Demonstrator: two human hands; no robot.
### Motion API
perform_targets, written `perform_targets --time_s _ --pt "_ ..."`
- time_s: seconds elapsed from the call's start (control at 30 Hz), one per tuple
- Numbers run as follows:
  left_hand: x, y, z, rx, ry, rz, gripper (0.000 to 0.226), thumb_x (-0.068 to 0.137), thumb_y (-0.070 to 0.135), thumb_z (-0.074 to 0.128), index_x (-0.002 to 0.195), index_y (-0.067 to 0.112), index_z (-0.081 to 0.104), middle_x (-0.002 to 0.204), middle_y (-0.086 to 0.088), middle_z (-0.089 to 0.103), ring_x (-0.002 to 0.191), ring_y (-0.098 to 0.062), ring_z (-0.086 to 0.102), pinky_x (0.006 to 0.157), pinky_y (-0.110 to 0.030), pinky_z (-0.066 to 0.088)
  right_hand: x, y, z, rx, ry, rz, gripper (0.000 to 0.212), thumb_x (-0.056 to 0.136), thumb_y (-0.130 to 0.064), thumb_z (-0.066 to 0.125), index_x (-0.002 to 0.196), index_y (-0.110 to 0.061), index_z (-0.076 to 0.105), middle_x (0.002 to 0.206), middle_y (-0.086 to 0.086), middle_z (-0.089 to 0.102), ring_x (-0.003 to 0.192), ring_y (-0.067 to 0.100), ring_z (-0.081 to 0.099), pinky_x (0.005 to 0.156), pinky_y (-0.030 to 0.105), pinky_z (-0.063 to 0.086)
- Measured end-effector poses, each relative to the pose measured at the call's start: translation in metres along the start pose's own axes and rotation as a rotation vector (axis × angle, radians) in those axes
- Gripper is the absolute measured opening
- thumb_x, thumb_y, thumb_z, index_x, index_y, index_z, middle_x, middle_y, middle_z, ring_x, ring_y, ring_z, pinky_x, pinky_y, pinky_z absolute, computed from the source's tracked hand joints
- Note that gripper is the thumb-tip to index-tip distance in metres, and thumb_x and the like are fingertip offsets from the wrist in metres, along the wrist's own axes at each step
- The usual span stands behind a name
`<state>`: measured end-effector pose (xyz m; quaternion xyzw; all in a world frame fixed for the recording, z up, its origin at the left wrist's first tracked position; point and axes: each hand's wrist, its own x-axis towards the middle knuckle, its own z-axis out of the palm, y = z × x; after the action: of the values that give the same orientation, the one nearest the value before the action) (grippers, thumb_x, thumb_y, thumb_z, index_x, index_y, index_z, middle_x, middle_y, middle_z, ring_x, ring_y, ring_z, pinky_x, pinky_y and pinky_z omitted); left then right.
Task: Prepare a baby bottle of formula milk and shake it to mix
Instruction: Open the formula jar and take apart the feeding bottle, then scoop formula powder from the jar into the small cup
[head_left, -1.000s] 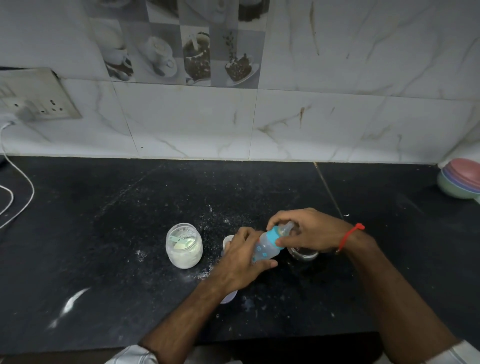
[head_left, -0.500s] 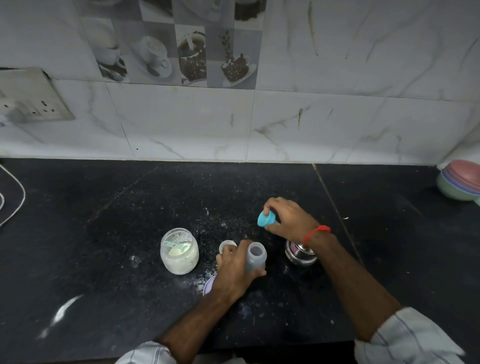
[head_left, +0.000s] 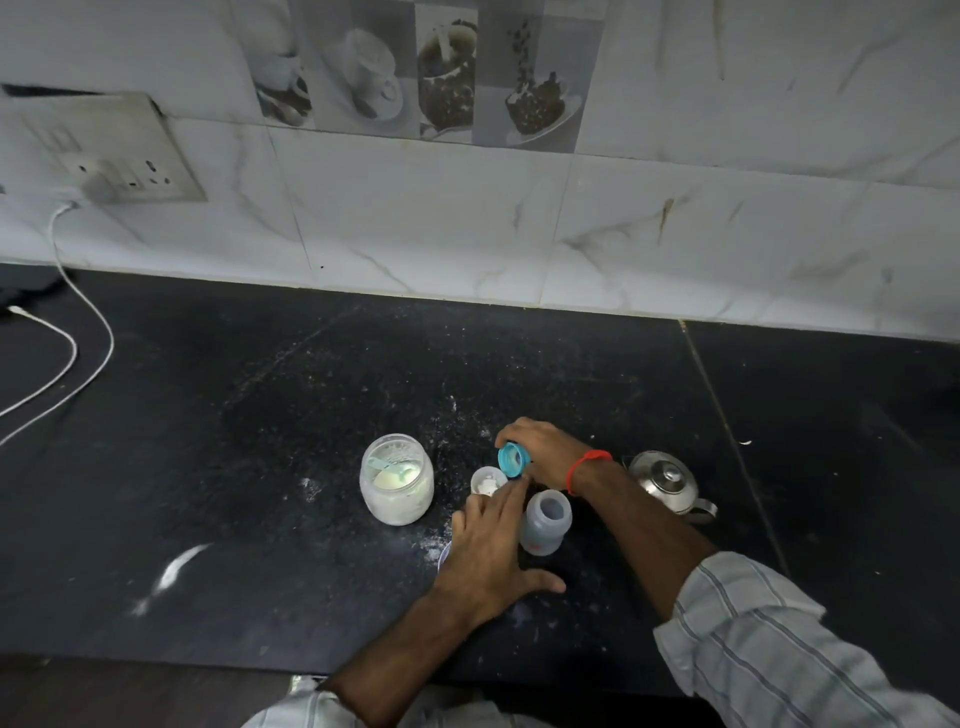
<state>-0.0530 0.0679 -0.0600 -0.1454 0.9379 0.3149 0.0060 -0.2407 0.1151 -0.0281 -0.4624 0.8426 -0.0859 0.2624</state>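
The small grey baby bottle (head_left: 544, 521) stands upright and uncapped on the black counter (head_left: 260, 441). My right hand (head_left: 545, 451) holds its blue teat cap (head_left: 513, 460) just behind the bottle, low over the counter. My left hand (head_left: 488, 545) lies with straight fingers beside the bottle's left, fingertips near a small white lid (head_left: 487, 479) with powder in it. An open glass jar of formula powder (head_left: 397, 479) with a pale scoop inside stands to the left.
A small steel kettle (head_left: 670, 480) sits right of my right wrist. Spilled powder streaks the counter (head_left: 176, 569). A white cable (head_left: 78, 338) runs from the wall socket (head_left: 119, 156) at far left. Part of a clear lid (head_left: 444, 553) shows under my left hand.
My right hand took the blue cap off the bottle and lowered it behind the bottle. My left hand let go of the bottle, which now stands alone.
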Motion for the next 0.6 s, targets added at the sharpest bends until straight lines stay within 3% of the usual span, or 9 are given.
perform_targets --time_s 0.07,0.17,0.23,0.3,0.4,0.5,0.6 --pt "-0.011 -0.010 -0.003 -0.013 0.011 -0.015 0.127 0.067 0.076 0.074 0.163 0.028 0.006 0.167 0.013 0.013 0.136 -0.016 0.026 0.110 -0.032 0.025 0.002 0.001 0.000 -0.041 -0.048 -0.004 0.061 0.087 0.004 0.072 0.141 -0.019 0.055 0.146 0.008 0.048 0.135 0.028 0.048 0.114 0.041 0.042" --pt "-0.023 -0.020 -0.015 -0.085 0.100 -0.011 0.113 0.078 0.072 0.065 0.163 0.029 0.005 0.168 0.015 0.007 0.142 -0.011 0.020 0.113 -0.027 0.017 0.002 -0.003 -0.006 -0.099 -0.046 0.010 0.074 0.088 0.001 0.064 0.151 -0.031 0.043 0.151 0.007 0.040 0.139 0.033 0.035 0.116 0.051 0.034" --pt "-0.026 -0.023 -0.025 -0.179 0.143 -0.027 0.101 0.080 0.065 0.057 0.163 0.030 0.012 0.166 0.015 0.014 0.146 -0.008 0.018 0.119 -0.030 0.016 0.001 -0.012 -0.012 -0.080 0.030 -0.008 0.067 0.091 -0.017 0.064 0.152 -0.034 0.041 0.149 0.005 0.040 0.139 0.032 0.032 0.113 0.049 0.029" --pt "-0.030 -0.027 -0.031 -0.278 0.187 -0.029 0.087 0.082 0.049 0.059 0.160 0.035 0.023 0.160 0.019 0.028 0.147 -0.004 0.025 0.123 -0.038 0.022 -0.001 -0.027 -0.015 -0.162 0.042 -0.044 0.061 0.093 -0.048 0.065 0.149 -0.035 0.043 0.144 0.003 0.044 0.135 0.031 0.033 0.108 0.049 0.027" --pt "-0.046 -0.035 -0.038 -0.370 0.328 0.019 0.067 0.087 0.025 0.062 0.150 0.036 0.045 0.144 0.024 0.049 0.134 -0.004 0.049 0.112 -0.040 0.042 0.000 -0.048 -0.008 -0.362 -0.111 -0.063 0.070 0.082 -0.074 0.065 0.139 -0.036 0.050 0.133 0.001 0.052 0.127 0.030 0.036 0.101 0.050 0.028" --pt "-0.064 -0.040 -0.043 -0.389 0.468 0.043 0.054 0.086 0.011 0.061 0.138 0.026 0.060 0.130 0.015 0.063 0.115 -0.005 0.062 0.097 -0.022 0.050 0.004 -0.057 0.003 -0.499 -0.251 -0.036 0.064 0.079 -0.065 0.072 0.132 -0.034 0.054 0.133 0.004 0.057 0.128 0.033 0.039 0.102 0.056 0.027" --pt "-0.075 -0.044 -0.047 -0.376 0.505 0.031 0.047 0.090 0.001 0.067 0.130 0.026 0.066 0.122 0.017 0.067 0.104 0.005 0.064 0.085 -0.009 0.046 0.004 -0.058 0.002 -0.469 -0.196 -0.019 0.051 0.085 -0.052 0.072 0.128 -0.030 0.055 0.133 0.005 0.060 0.128 0.033 0.045 0.105 0.056 0.027"
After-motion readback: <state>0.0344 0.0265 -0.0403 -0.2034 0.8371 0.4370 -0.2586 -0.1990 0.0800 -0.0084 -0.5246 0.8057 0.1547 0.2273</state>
